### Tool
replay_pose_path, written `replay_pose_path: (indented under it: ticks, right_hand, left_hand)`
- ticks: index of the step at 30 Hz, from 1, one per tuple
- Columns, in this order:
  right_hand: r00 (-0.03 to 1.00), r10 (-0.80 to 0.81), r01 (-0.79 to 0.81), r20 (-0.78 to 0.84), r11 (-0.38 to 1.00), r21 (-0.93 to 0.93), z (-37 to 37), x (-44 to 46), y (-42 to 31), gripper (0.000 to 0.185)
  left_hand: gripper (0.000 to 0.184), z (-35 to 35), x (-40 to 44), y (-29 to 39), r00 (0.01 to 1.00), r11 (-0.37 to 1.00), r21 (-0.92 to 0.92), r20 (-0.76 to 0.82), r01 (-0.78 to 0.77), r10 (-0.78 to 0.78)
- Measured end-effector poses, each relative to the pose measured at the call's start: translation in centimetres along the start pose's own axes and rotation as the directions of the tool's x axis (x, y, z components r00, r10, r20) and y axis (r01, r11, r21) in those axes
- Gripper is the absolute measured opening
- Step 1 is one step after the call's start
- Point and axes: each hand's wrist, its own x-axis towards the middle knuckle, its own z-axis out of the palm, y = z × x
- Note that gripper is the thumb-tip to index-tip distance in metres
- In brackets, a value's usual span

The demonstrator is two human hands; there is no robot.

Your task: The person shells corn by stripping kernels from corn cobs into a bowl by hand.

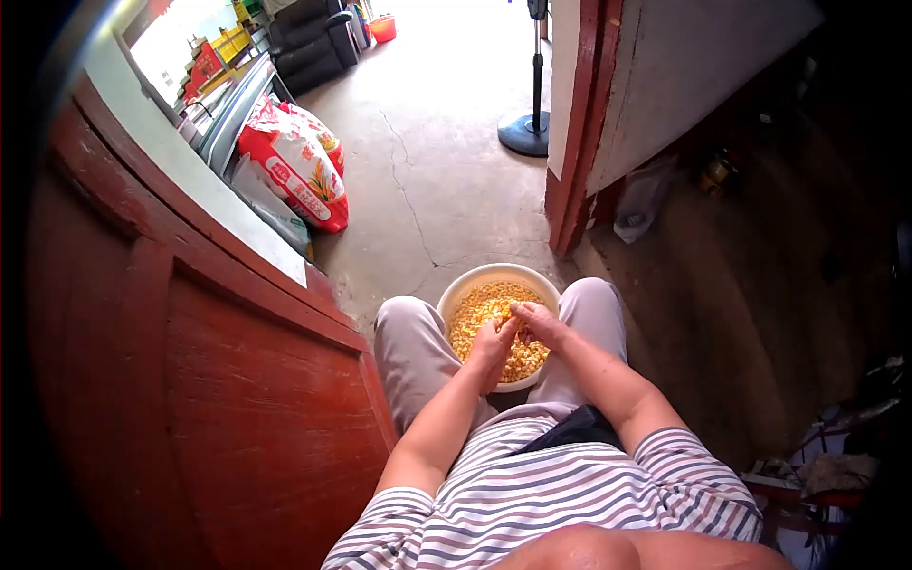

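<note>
A round white basin (444, 302) stands between my knees, holding a thick layer of yellow corn kernels (489, 292). Over the kernels my two hands meet, fingertips close together. My left hand (494, 344) has its fingers curled inward. Coming in from the other side, my right hand (540, 325) bends its fingers and thumb toward the left one. Something yellowish shows between the fingers, but the fingers cover most of it and I cannot make out what it is.
A red wooden door (256, 380) stands close on my left. Beyond it leans a red and white sack (294, 166). Ahead are a black stand base (524, 134), a dark armchair (309, 43) and an orange bucket (383, 28). A plastic bag (641, 204) lies right of the door frame (578, 133).
</note>
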Motion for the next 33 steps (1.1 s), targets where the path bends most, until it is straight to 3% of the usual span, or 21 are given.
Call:
replay_pose_path:
  ticks: [1,5,6,7,9,11,13,15,17,21,23,25,27,29,31,33]
  right_hand:
    - [1.0,0.002,-0.002,0.019,1.0,0.002,0.2,0.1,0.1,0.041]
    - [0.999,-0.017,0.017,0.045,1.0,-0.019,0.1,-0.2,0.0,0.041]
    - [0.999,-0.013,0.013,0.033,1.0,0.013,0.2,0.0,0.2,0.04]
    - [0.999,-0.015,0.014,0.037,1.0,0.01,0.2,0.2,0.3,0.04]
    - [1.0,-0.006,0.006,0.018,1.0,0.0,0.2,0.3,0.7,0.039]
    - [0.999,-0.002,0.001,0.032,1.0,0.012,0.3,0.1,0.6,0.037]
    - [1.0,0.016,-0.016,0.021,1.0,-0.001,0.9,-0.7,-0.3,0.037]
    - [0.999,0.011,-0.011,0.035,1.0,0.007,0.7,-0.3,0.1,0.037]
    - [0.999,0.005,-0.006,0.045,1.0,0.014,0.6,-0.2,0.0,0.037]
    - [0.998,0.054,-0.055,0.044,0.998,0.018,0.3,0.1,0.2,0.039]
    - [0.996,0.067,-0.069,0.064,0.997,0.028,0.0,0.3,0.7,0.037]
    - [0.997,0.053,-0.057,0.065,0.997,0.058,-0.2,1.2,1.1,0.031]
    - [0.998,0.054,-0.055,0.023,0.997,0.049,-0.1,1.3,1.1,0.036]
    - [0.995,0.02,-0.029,0.102,0.996,0.089,0.3,-0.3,-0.7,0.04]
    - [0.995,0.056,-0.063,0.086,0.994,0.089,-0.3,0.4,-0.1,0.043]
    - [0.991,0.072,-0.086,0.113,0.988,0.129,-0.4,0.3,-0.3,0.042]
  left_hand:
    - [0.043,0.0,-0.6,0.9,0.996,0.979,0.198,-0.067,-0.051,0.066]
    - [0.046,0.0,-0.7,0.8,0.998,0.982,0.188,-0.06,0.023,-0.012]
    - [0.049,0.0,2.3,-4.4,0.992,0.942,0.334,-0.112,-0.022,0.063]
    - [0.049,0.0,2.1,-3.8,0.991,0.942,0.334,-0.116,-0.022,0.065]
    - [0.054,0.2,1.1,-1.9,0.987,0.809,0.587,-0.136,0.013,0.083]
    - [0.053,0.2,1.4,-2.9,0.983,0.79,0.613,-0.152,0.014,0.1]
    - [0.049,-0.2,2.5,-4.8,0.976,0.809,0.586,-0.155,-0.032,0.151]
    - [0.046,-0.2,3.0,-5.7,0.982,0.851,0.525,-0.172,0.022,0.08]
    - [0.046,-0.1,3.4,-6.3,0.987,0.96,0.269,-0.12,-0.071,0.107]
    - [0.041,-0.3,2.0,-3.4,0.97,0.883,0.463,-0.167,-0.08,0.176]
    - [0.035,0.0,1.7,-3.0,0.994,0.984,0.16,-0.086,0.079,-0.066]
    - [0.032,-0.1,1.0,-2.2,0.993,0.975,-0.194,-0.015,0.109,-0.114]
    - [0.033,-0.6,1.3,-2.6,0.995,0.953,-0.288,0.061,0.091,-0.076]
    - [0.033,-0.8,2.6,-4.8,0.997,0.991,-0.111,-0.034,-0.074,0.07]
    - [0.039,-0.8,3.7,-6.1,0.999,0.97,-0.244,-0.036,-0.012,0.003]
    - [0.05,-0.8,1.8,-2.1,0.983,0.898,-0.4,0.056,0.183,-0.175]
